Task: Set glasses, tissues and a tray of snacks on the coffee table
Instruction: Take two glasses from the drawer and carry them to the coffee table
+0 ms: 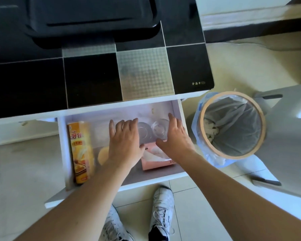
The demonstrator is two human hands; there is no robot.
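Observation:
Both my hands reach into the open white drawer [179,108] of the coffee table. Two clear glasses stand side by side at its back: the left glass [145,132] and the right glass [160,129]. My left hand [124,141] hovers with spread, straight fingers just left of the left glass. My right hand [175,136] is spread beside and over the right glass, thumb near its front; neither hand grips anything. A pink tissue pack [156,158] lies under my wrists. An orange snack can [81,150] lies along the drawer's left side. A black tray [94,18] sits on the table top.
The coffee table top [94,80] is black glass with frosted squares. A round yellow object [102,154] shows beside my left wrist. A lined waste bin [233,126] stands right of the drawer. A white stool [288,136] is at far right. My white shoes [162,211] stand below.

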